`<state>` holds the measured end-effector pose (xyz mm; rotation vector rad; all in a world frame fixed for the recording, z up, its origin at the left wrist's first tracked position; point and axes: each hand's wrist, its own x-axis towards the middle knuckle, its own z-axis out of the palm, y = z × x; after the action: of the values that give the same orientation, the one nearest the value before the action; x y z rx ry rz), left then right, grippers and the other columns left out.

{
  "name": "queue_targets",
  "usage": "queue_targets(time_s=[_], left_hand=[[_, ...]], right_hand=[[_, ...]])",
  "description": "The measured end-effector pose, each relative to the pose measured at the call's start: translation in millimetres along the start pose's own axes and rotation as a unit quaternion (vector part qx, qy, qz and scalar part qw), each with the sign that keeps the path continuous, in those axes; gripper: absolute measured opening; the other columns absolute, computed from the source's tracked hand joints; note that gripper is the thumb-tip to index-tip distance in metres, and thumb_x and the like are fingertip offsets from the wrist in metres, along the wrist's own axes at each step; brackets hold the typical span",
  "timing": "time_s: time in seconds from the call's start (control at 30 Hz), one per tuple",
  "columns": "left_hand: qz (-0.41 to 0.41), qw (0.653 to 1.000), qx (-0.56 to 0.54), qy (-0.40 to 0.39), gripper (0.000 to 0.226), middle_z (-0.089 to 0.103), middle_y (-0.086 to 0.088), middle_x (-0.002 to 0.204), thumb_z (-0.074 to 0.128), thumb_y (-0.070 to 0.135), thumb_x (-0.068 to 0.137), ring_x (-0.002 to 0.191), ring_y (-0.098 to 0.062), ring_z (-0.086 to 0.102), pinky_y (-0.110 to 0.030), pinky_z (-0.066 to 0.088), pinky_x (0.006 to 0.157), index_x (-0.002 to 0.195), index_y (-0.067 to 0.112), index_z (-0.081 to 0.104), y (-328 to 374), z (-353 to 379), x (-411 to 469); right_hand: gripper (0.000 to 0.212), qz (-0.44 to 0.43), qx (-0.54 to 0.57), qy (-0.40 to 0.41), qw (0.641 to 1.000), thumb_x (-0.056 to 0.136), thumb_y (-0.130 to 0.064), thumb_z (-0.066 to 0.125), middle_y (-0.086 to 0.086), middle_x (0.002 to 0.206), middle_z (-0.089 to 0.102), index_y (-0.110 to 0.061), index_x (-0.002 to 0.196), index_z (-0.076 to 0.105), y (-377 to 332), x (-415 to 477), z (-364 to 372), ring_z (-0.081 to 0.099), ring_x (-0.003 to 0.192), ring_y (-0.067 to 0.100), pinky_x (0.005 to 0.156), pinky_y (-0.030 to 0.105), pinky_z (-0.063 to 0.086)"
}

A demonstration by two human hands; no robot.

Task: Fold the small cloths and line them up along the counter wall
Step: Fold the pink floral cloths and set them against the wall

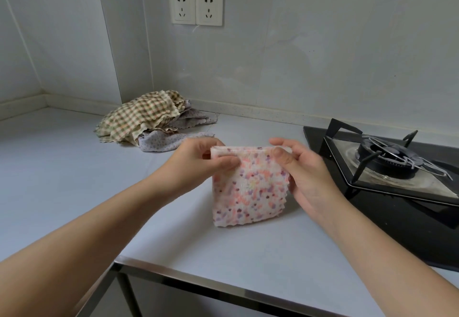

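Pinching the upper left corner of the pink speckled cloth (pixel 248 187), the left hand (pixel 196 162) has its thumb on the near face and its fingers curled behind. The right hand (pixel 305 175) grips the upper right corner in the same manner: thumb pressed on the near face, fingers wrapped behind the zigzag-cut right edge. The cloth hangs between the two hands as a roughly square panel, doubled over along its top edge. Its white fabric carries pink, orange and purple flecks. It is positioned over the middle of the grey counter (pixel 62 180), just left of the hob. Whether its lower edge touches the surface cannot be determined.

A pile of cloths (pixel 149 123) lies unfolded at the back of the counter, against the wall (pixel 323 56) near the corner. A green-and-tan checked cloth (pixel 139 118) is uppermost. A pale lilac flowered cloth (pixel 164 142) protrudes from beneath it, and its edge reaches near the left hand.

A black glass hob (pixel 409 222) is set into the counter at the right, with a burner (pixel 387 157) under a black pan support. A double socket plate (pixel 196 7) is mounted on the wall above the pile.
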<state>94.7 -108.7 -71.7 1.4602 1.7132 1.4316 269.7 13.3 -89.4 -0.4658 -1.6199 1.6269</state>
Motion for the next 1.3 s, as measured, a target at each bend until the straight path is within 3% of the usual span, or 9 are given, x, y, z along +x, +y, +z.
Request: queue_targets(time_s=[0.17, 0.33, 0.6, 0.7, 0.8, 1.0, 1.1, 1.2, 1.3], left_hand=[[-0.06, 0.984, -0.12, 0.114, 0.015, 0.063, 0.0, 0.076, 0.06, 0.023, 0.092, 0.063, -0.005, 0.058, -0.018, 0.047, 0.056, 0.092, 0.007, 0.061, -6, 25, -1], [-0.063, 0.966, 0.022, 0.25, 0.02, 0.047, 0.005, 0.064, 0.047, 0.024, 0.097, 0.057, -0.01, 0.042, -0.028, 0.036, 0.053, 0.081, 0.012, 0.047, -16, 47, -6], [-0.043, 0.982, -0.075, 0.169, 0.037, 0.041, 0.003, 0.048, 0.053, 0.034, 0.095, 0.035, -0.01, 0.036, -0.017, 0.029, 0.034, 0.066, 0.014, 0.043, -15, 43, -6], [-0.025, 0.983, -0.155, 0.095, 0.009, 0.059, -0.001, 0.058, 0.056, 0.011, 0.093, 0.047, -0.01, 0.052, -0.022, 0.042, 0.044, 0.087, 0.01, 0.05, -20, 28, -2], [-0.025, 0.984, -0.168, 0.061, 0.015, 0.063, -0.002, 0.071, 0.061, 0.02, 0.084, 0.063, -0.011, 0.058, -0.023, 0.047, 0.058, 0.092, 0.007, 0.058, -23, 18, 1], [-0.069, 0.983, -0.144, 0.094, 0.004, 0.064, -0.008, 0.076, 0.064, 0.012, 0.085, 0.068, -0.019, 0.056, -0.031, 0.044, 0.066, 0.084, 0.01, 0.061, -37, 18, 3], [-0.069, 0.981, -0.148, 0.105, 0.025, 0.061, -0.015, 0.078, 0.066, 0.029, 0.075, 0.073, -0.023, 0.053, -0.032, 0.044, 0.066, 0.082, 0.005, 0.059, -37, 15, 4], [-0.074, 0.979, -0.157, 0.102, 0.005, 0.063, -0.009, 0.074, 0.061, 0.009, 0.085, 0.069, -0.019, 0.056, -0.023, 0.048, 0.062, 0.085, 0.009, 0.056, -33, 13, 5], [-0.064, 0.988, -0.121, 0.075, 0.029, 0.064, -0.011, 0.086, 0.065, -0.001, 0.082, 0.072, -0.016, 0.058, -0.024, 0.051, 0.065, 0.099, 0.016, 0.051, -26, 8, 5]], right_hand=[[0.027, 0.093, 0.088, -0.027, 0.991, 0.078, -0.021, 0.065, 0.007, 0.107, 0.072, -0.012, 0.103, 0.067, 9, -1, 7, 0.067, 0.104, 0.022, 0.086, 0.035, 0.053], [0.023, -0.026, -0.155, 0.077, 0.985, 0.098, -0.03, 0.051, 0.008, 0.097, 0.07, -0.01, 0.098, 0.061, 23, -6, 19, 0.067, 0.093, 0.023, 0.081, 0.041, 0.055], [0.033, -0.122, -0.247, 0.163, 0.947, 0.1, -0.027, 0.045, 0.002, 0.064, 0.041, -0.006, 0.074, 0.04, 14, -7, 19, 0.037, 0.058, 0.007, 0.054, 0.02, 0.033], [0.036, -0.091, -0.197, 0.129, 0.968, 0.1, -0.029, 0.044, 0.024, 0.085, 0.056, 0.006, 0.093, 0.048, 14, -6, 12, 0.055, 0.075, 0.03, 0.067, 0.033, 0.049], [0.039, -0.063, -0.164, 0.113, 0.978, 0.1, -0.032, 0.045, 0.029, 0.103, 0.055, 0.007, 0.102, 0.049, 18, -5, 11, 0.054, 0.098, 0.04, 0.081, 0.046, 0.049], [0.041, 0.011, -0.14, 0.088, 0.986, 0.099, -0.035, 0.047, 0.031, 0.104, 0.054, 0.006, 0.101, 0.048, 32, -1, 13, 0.053, 0.099, 0.047, 0.084, 0.059, 0.048], [0.05, 0.026, -0.133, 0.079, 0.988, 0.091, -0.044, 0.048, 0.032, 0.102, 0.054, 0.005, 0.1, 0.049, 35, 0, 11, 0.053, 0.098, 0.048, 0.083, 0.061, 0.047], [0.051, 0.032, -0.128, 0.083, 0.988, 0.088, -0.046, 0.048, 0.031, 0.099, 0.056, 0.004, 0.097, 0.052, 33, -1, 12, 0.054, 0.095, 0.046, 0.08, 0.06, 0.048], [0.051, 0.045, -0.109, 0.098, 0.988, 0.088, -0.047, 0.049, 0.032, 0.097, 0.054, 0.004, 0.096, 0.052, 22, -2, 13, 0.053, 0.094, 0.047, 0.079, 0.06, 0.048]])
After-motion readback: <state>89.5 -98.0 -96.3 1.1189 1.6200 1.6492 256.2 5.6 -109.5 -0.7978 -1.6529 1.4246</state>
